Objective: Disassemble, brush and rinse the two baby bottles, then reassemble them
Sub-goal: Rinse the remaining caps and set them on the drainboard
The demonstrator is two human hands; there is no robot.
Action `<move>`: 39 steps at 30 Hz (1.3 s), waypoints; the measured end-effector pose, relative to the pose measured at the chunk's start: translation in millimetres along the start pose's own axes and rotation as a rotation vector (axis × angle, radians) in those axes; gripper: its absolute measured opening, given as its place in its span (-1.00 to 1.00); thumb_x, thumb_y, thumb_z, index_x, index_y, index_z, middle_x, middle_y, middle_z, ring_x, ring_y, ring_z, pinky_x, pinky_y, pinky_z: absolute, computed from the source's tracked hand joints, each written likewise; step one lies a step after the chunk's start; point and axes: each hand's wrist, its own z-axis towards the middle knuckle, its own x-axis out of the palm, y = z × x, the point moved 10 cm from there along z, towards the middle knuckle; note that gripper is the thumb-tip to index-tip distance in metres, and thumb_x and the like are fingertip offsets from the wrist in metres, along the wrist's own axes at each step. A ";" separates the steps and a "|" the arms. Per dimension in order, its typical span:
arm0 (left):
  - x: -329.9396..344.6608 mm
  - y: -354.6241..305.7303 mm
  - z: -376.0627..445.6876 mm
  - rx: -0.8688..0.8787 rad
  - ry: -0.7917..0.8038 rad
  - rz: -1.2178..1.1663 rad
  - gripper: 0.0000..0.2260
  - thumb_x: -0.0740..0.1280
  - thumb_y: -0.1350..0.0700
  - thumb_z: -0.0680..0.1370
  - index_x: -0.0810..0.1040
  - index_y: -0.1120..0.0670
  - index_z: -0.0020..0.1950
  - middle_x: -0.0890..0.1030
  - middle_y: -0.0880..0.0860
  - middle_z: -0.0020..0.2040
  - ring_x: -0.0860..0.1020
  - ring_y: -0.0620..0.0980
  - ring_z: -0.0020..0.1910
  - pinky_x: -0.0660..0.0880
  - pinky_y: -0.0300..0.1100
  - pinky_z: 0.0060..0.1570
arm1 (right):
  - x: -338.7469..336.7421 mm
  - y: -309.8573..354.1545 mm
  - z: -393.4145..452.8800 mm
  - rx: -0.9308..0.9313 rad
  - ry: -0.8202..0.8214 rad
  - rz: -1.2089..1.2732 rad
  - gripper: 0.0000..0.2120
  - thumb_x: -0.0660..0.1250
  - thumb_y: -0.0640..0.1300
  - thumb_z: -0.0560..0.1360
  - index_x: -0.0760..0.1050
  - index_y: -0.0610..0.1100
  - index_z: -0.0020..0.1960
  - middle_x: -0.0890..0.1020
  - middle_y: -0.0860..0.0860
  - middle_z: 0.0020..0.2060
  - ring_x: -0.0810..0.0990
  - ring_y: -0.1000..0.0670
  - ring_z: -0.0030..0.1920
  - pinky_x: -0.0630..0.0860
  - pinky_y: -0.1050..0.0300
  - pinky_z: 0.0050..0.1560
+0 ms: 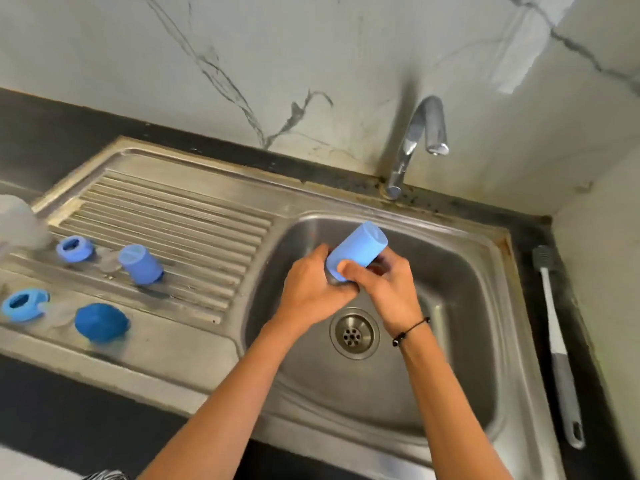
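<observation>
Over the sink basin [460, 306] I hold a light blue bottle body [358, 247], tilted with its closed base up and to the right. My right hand [384, 289] grips its lower part, fingers curled round it. My left hand [311, 289] curls at its mouth end; what it holds there is hidden. On the drainboard [180, 220] a second blue bottle body [140, 265] stands mouth down. Two blue collar rings [74, 249] [24, 304], a dark blue cap [100, 322] and clear teats [109, 263] lie near it.
The chrome tap [420, 140] stands behind the basin with no water running. A grey and white bottle brush [557, 341] lies on the dark counter right of the sink. A translucent container [17, 220] sits at the far left. The drain [354, 333] is below my hands.
</observation>
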 end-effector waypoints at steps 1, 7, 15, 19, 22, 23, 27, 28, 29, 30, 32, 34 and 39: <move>9.5 -1.3 -5.5 -0.015 0.072 -0.019 -0.76 0.39 0.02 0.23 0.44 0.05 -0.20 0.54 -0.05 -0.34 0.54 0.00 -0.31 0.44 -0.16 -0.34 | -5.2 -1.6 -5.0 0.002 0.046 0.047 -0.70 0.49 -0.06 0.18 0.58 -0.09 -0.11 0.66 -0.09 -0.22 0.59 -0.06 -0.18 0.54 0.01 -0.09; 54.8 -12.2 -40.2 -0.179 0.702 -0.395 -0.66 0.41 -0.04 0.24 0.55 0.13 -0.10 0.60 0.12 -0.32 0.56 0.07 -0.37 0.48 -0.12 -0.24 | -7.8 -11.4 -24.1 0.067 0.404 0.408 -0.78 0.50 -0.15 0.28 0.64 -0.21 -0.11 0.67 -0.13 -0.21 0.65 -0.09 -0.23 0.57 0.11 -0.22; 30.4 -17.5 -0.5 -0.020 0.189 0.365 -0.60 0.37 -0.22 0.44 0.45 0.09 0.00 0.57 -0.01 -0.14 0.56 0.01 -0.12 0.35 -0.20 -0.30 | -38.7 -56.8 -15.2 0.384 0.081 0.258 -0.76 0.26 0.06 0.53 0.45 -0.12 0.02 0.56 -0.03 -0.23 0.50 0.05 -0.31 0.50 0.13 -0.33; 45.0 -22.8 -1.2 0.110 0.176 0.649 -0.53 0.35 -0.22 0.45 0.39 0.14 0.11 0.56 0.11 0.09 0.54 0.17 0.06 0.30 -0.15 -0.21 | -49.4 -50.7 -7.1 0.367 -0.075 0.119 -0.62 0.26 0.14 0.51 0.42 -0.20 -0.01 0.50 -0.06 -0.35 0.43 0.05 -0.45 0.38 0.21 -0.51; 49.5 -20.1 -0.9 0.129 0.217 0.604 -0.59 0.37 -0.17 0.44 0.42 0.12 0.06 0.58 0.09 0.01 0.55 0.16 0.00 0.33 -0.14 -0.22 | -56.6 -49.0 0.5 0.319 -0.147 0.079 -0.73 0.35 -0.04 0.50 0.44 -0.26 -0.10 0.46 -0.07 -0.43 0.40 0.05 -0.51 0.36 0.25 -0.54; 49.3 -17.7 -0.6 0.125 0.253 0.562 -0.61 0.39 -0.16 0.43 0.43 0.11 0.02 0.57 0.07 -0.06 0.55 0.14 -0.05 0.34 -0.13 -0.23 | -54.8 -50.1 1.8 0.303 -0.111 0.092 -0.80 0.35 -0.11 0.50 0.45 -0.26 -0.10 0.47 -0.08 -0.40 0.43 0.05 -0.46 0.40 0.26 -0.49; 48.3 -5.7 1.1 0.114 0.440 0.342 -0.63 0.46 -0.09 0.40 0.51 0.14 0.00 0.57 0.01 -0.16 0.55 0.04 -0.15 0.45 -0.08 -0.20 | -42.6 -49.1 -2.4 0.236 0.137 0.323 -0.77 0.40 -0.31 0.37 0.51 -0.18 0.01 0.60 -0.06 -0.15 0.60 0.01 -0.17 0.58 0.17 -0.15; 49.1 -5.5 0.7 0.136 0.463 0.361 -0.64 0.46 -0.10 0.40 0.51 0.14 -0.02 0.55 -0.01 -0.20 0.53 0.04 -0.19 0.43 -0.11 -0.23 | -39.9 -49.2 -5.0 0.256 0.199 0.357 -0.71 0.39 -0.31 0.33 0.50 -0.16 0.04 0.60 -0.05 -0.12 0.62 0.00 -0.14 0.60 0.13 -0.10; 51.0 -4.4 -0.1 0.158 0.476 0.397 -0.65 0.46 -0.11 0.40 0.49 0.13 -0.05 0.51 -0.04 -0.25 0.49 0.03 -0.22 0.38 -0.12 -0.28 | -37.7 -50.7 -7.4 0.294 0.247 0.342 -0.67 0.42 -0.29 0.32 0.49 -0.14 0.06 0.60 -0.05 -0.09 0.64 -0.03 -0.14 0.62 0.10 -0.09; 53.3 -4.0 -0.7 0.180 0.479 0.438 -0.66 0.44 -0.12 0.41 0.46 0.10 -0.06 0.47 -0.06 -0.28 0.46 0.02 -0.24 0.34 -0.12 -0.30 | -35.9 -52.2 -9.3 0.344 0.282 0.276 -0.66 0.46 -0.23 0.34 0.47 -0.13 0.08 0.59 -0.08 -0.06 0.65 -0.07 -0.16 0.63 0.08 -0.11; 59.2 -1.8 -1.9 0.217 0.472 0.520 -0.67 0.41 -0.14 0.42 0.43 0.06 -0.02 0.48 -0.06 -0.21 0.43 0.01 -0.21 0.34 -0.15 -0.27 | -35.5 -57.7 -9.5 0.440 0.309 -0.017 -0.68 0.38 0.03 0.44 0.44 -0.13 0.07 0.58 -0.14 -0.10 0.65 -0.11 -0.31 0.61 0.14 -0.29; 63.4 1.1 -1.1 0.236 0.458 0.571 -0.63 0.40 -0.14 0.42 0.44 0.05 0.07 0.53 -0.02 -0.09 0.46 0.03 -0.15 0.37 -0.15 -0.21 | -36.9 -59.4 -1.6 0.423 0.305 -0.281 -0.67 0.26 0.11 0.51 0.45 -0.18 -0.01 0.57 -0.14 -0.27 0.57 -0.02 -0.50 0.49 0.22 -0.49; 72.1 11.4 1.8 0.163 0.580 0.475 -0.70 0.43 -0.09 0.41 0.43 0.04 -0.03 0.51 -0.05 -0.18 0.49 0.03 -0.18 0.39 -0.12 -0.23 | -36.4 -52.4 11.4 0.177 0.362 -0.225 -0.92 0.37 -0.23 0.49 0.48 -0.13 -0.08 0.53 -0.05 -0.28 0.49 0.08 -0.43 0.41 0.29 -0.44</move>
